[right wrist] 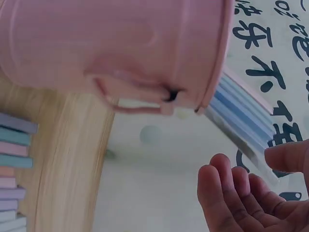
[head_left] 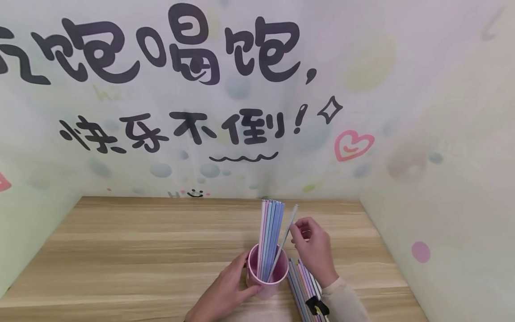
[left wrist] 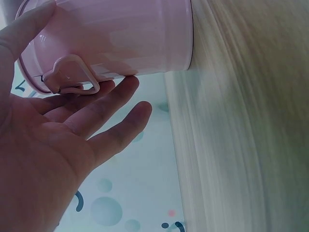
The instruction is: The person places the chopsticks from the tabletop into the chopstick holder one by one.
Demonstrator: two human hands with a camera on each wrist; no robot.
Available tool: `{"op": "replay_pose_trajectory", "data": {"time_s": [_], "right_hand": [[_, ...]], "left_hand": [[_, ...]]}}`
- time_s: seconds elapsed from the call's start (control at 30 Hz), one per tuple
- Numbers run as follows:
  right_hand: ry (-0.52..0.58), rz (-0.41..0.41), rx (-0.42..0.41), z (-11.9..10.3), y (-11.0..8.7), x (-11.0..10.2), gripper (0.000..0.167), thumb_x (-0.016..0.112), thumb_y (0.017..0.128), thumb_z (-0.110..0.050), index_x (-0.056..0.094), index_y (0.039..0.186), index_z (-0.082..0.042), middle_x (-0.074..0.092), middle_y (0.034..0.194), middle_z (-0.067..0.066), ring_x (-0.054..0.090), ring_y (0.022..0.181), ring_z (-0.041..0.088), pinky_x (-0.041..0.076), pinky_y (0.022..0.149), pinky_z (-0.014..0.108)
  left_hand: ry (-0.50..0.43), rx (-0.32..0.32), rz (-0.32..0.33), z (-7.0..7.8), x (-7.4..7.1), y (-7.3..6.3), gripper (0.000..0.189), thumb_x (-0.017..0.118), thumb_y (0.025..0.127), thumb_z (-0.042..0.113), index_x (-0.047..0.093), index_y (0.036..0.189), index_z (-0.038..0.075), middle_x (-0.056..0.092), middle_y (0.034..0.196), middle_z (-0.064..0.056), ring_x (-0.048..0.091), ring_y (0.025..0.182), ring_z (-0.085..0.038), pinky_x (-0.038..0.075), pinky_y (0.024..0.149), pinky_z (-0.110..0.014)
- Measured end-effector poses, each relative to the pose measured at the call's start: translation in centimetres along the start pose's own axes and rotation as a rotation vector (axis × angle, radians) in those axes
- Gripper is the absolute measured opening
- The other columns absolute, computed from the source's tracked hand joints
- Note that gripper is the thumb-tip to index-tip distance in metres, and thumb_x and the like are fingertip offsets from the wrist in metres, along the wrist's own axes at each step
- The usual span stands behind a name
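Observation:
A pink metal bucket (head_left: 267,290) with small wire handles stands on the table. My left hand (head_left: 225,288) holds it, the thumb on the near side and the fingers along the other, as the left wrist view shows. Inside stands a bundle of slim pastel chopsticks (head_left: 270,237) in pink, pale green and blue. A single grey chopstick (head_left: 287,232) leans in the bucket, tilted right. Beside its upper end is my right hand (head_left: 315,250), the thumb close to the stick and the fingers apart from it. Whether the thumb touches it I cannot tell.
More pastel chopsticks (head_left: 299,286) lie side by side on the wooden table (head_left: 141,259), right of the bucket and below my right forearm. A small black object (head_left: 317,307) shows over them. Printed white walls (head_left: 442,179) enclose the table at the back and sides.

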State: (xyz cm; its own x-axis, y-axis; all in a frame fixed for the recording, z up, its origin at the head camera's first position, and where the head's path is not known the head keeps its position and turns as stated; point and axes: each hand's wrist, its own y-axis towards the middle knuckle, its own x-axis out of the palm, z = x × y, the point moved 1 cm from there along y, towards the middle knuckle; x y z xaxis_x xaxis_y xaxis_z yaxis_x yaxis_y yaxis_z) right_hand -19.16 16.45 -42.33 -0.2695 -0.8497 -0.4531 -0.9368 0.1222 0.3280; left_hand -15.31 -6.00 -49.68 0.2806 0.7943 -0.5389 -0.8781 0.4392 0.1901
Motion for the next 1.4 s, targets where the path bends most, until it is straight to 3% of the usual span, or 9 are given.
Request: {"op": "replay_pose_trajectory", "data": {"time_s": [0.13,0.27,0.47,0.77,1.0,1.4], "right_hand": [[-0.06,0.012,0.013,1.3,-0.2,-1.4,0.011,0.065,0.097,-0.014,0.064,0.095,-0.003,0.066,0.082,0.007,0.065,0.068,0.02,0.057,0.06,0.024],[-0.156,-0.006,0.083,3.4,-0.7,-3.1,0.011,0.064,0.097,-0.013,0.065,0.095,-0.003,0.065,0.082,0.006,0.064,0.068,0.016,0.056,0.059,0.023],[-0.312,-0.09,0.238,6.8,-1.9,-5.8,0.013,0.062,0.097,-0.013,0.065,0.097,-0.001,0.065,0.085,0.007,0.063,0.074,0.017,0.053,0.061,0.025],[-0.467,-0.196,0.348,11.7,-4.1,-9.0,0.019,0.068,0.09,-0.016,0.067,0.096,0.002,0.068,0.085,0.006,0.063,0.076,0.018,0.055,0.063,0.033],[-0.481,-0.292,0.378,13.4,-5.2,-9.4,0.013,0.073,0.085,-0.013,0.069,0.09,-0.001,0.068,0.08,0.002,0.064,0.073,0.018,0.057,0.064,0.036],[-0.51,-0.289,0.347,13.4,-5.6,-8.6,0.01,0.072,0.084,-0.009,0.07,0.089,0.0,0.069,0.08,0.003,0.065,0.074,0.019,0.058,0.064,0.038]], "left_hand": [[0.002,0.006,-0.002,0.0,0.1,0.0,0.086,0.078,0.086,0.03,0.029,0.156,0.018,0.045,0.15,-0.002,0.044,0.136,-0.026,0.041,0.109,-0.053],[0.004,0.008,-0.001,-0.1,0.1,0.0,0.086,0.078,0.086,0.03,0.029,0.156,0.019,0.046,0.15,-0.002,0.045,0.136,-0.026,0.041,0.109,-0.053],[0.001,0.029,-0.004,0.1,0.1,0.0,0.084,0.076,0.088,0.033,0.029,0.155,0.017,0.045,0.151,-0.003,0.044,0.136,-0.028,0.041,0.109,-0.054],[-0.005,0.019,0.002,0.4,0.0,0.0,0.085,0.076,0.087,0.033,0.029,0.156,0.017,0.044,0.152,-0.004,0.044,0.136,-0.028,0.04,0.109,-0.055],[0.009,0.012,0.01,0.2,0.1,0.0,0.086,0.077,0.086,0.031,0.029,0.155,0.015,0.045,0.151,-0.004,0.045,0.136,-0.027,0.041,0.109,-0.054],[-0.011,0.003,0.004,0.2,0.0,0.0,0.086,0.078,0.085,0.027,0.029,0.156,0.018,0.045,0.15,0.0,0.045,0.135,-0.024,0.041,0.11,-0.052]]}}
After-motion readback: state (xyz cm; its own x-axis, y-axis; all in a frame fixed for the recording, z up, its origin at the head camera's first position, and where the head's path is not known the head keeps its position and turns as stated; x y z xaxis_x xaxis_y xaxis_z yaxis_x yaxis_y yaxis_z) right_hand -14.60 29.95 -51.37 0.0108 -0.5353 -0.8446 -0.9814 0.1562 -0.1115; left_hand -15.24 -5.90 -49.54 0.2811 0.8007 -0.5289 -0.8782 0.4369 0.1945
